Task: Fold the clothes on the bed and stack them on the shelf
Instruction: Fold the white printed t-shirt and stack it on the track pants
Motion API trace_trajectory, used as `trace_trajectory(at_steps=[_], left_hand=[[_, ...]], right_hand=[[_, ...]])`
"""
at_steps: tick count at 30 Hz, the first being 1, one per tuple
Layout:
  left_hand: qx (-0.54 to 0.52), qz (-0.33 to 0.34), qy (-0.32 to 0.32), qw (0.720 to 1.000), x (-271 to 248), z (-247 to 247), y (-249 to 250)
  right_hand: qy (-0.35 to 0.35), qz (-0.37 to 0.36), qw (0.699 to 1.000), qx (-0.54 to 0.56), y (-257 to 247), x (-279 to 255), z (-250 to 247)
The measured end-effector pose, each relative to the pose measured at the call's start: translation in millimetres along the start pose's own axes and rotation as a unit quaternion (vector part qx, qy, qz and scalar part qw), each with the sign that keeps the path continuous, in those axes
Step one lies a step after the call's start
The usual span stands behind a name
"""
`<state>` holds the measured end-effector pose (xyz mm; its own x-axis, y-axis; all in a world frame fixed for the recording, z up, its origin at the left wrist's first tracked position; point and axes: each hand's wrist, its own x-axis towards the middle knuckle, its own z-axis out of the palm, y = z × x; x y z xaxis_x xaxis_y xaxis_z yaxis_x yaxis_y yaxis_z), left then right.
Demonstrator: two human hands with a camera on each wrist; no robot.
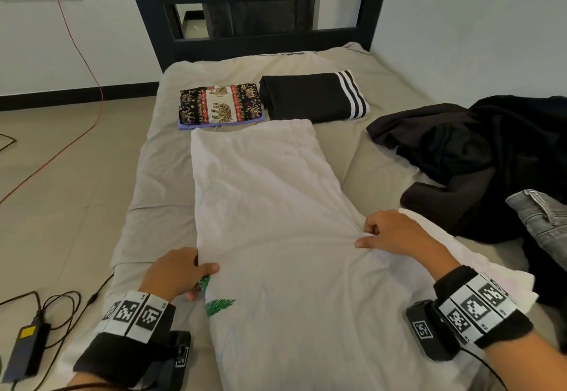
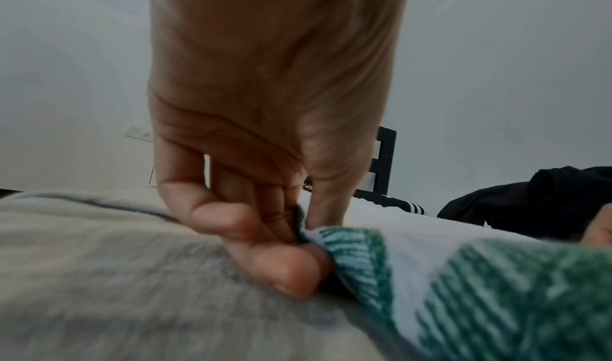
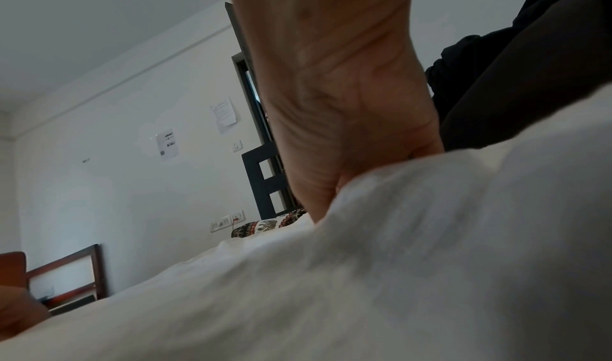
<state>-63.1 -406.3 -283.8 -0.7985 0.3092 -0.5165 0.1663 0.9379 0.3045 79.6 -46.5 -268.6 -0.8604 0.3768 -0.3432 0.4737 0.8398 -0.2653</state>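
Cloth dominates: a soft, creased white T-shirt (image 1: 270,206) with green leaf prints lies lengthwise on the beige bed (image 1: 159,176). Left hand (image 1: 175,271) pinches its left edge; right hand (image 1: 395,234) bunches fabric at the right. Beyond lie a folded elephant-print garment (image 1: 221,103) and a black striped one (image 1: 310,96). No writing is legible.

Right hand (image 3: 348,120) fingertips buried in white shirt (image 3: 364,275) folds, near shirt hem cut by frame edge, jeans (image 1: 543,225) cropped at right, wall notices (image 3: 168,144) unreadable.
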Motion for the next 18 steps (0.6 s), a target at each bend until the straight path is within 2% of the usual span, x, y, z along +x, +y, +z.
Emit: trace_trajectory(at_steps=[5, 10, 15, 18], left_hand=[[-0.014, -0.004, 0.011, 1.000, 3, 0, -2], [-0.136, 0.000, 0.023, 0.991, 2, -3, 4], [-0.106, 0.004, 0.047, 0.993, 8, 3, 2], [-0.120, 0.003, 0.047, 0.992, 12, 6, -2]], right_hand=[[0.012, 0.010, 1.000, -0.009, -2, 2, 3], [0.082, 0.001, 0.995, 0.050, -7, -2, 2], [0.136, -0.028, 0.988, 0.065, -17, 0, 19], [0.157, -0.026, 0.987, 0.029, -15, 4, 20]])
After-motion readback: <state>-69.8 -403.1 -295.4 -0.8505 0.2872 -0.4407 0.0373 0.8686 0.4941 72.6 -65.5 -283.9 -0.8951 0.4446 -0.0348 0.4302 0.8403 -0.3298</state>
